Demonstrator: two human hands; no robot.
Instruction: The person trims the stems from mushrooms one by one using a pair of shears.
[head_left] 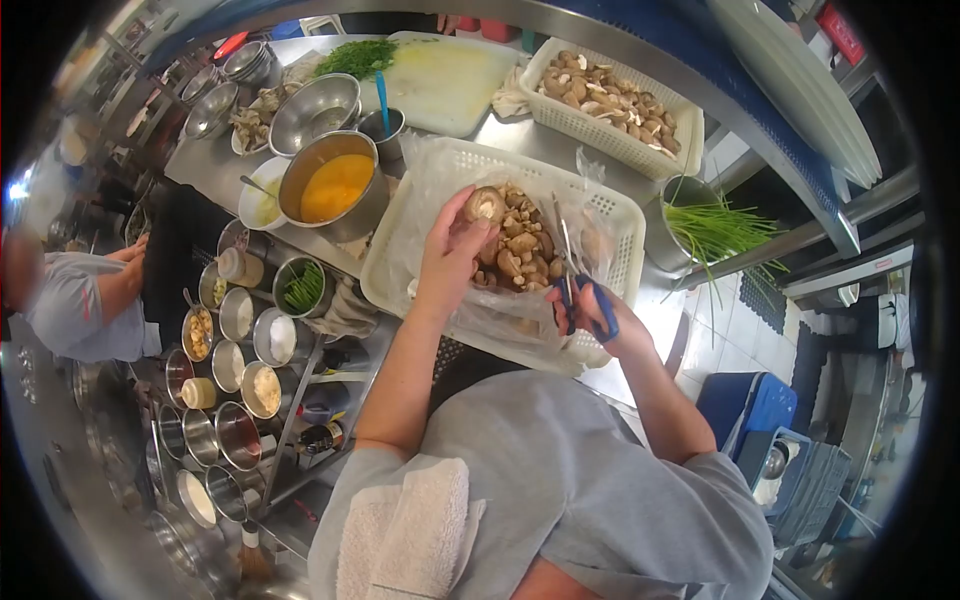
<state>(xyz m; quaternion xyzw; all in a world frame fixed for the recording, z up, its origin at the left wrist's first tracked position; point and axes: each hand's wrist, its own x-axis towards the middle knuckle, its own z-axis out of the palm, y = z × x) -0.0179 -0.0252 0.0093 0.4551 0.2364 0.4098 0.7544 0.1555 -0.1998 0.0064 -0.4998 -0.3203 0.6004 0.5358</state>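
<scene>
My left hand (462, 243) grips a brown mushroom (486, 206), its pale underside turned up. In my right hand (604, 322) is a pair of scissors (568, 262) with dark blue handles; the slim blades point away from me and look slightly apart. Both hands are over a white perforated basket (622, 205) lined with a clear plastic bag (428, 180). Several brown mushrooms (520, 250) lie heaped in the bag, below and between my hands. The scissor blades are to the right of the held mushroom, apart from it.
A second basket (690, 160) of mushrooms stands at the back right. Beside it are green stalks (720, 225) in a metal container. To the left stand a pot of orange liquid (338, 188) and several small metal containers. Another person (85, 300) is at the far left.
</scene>
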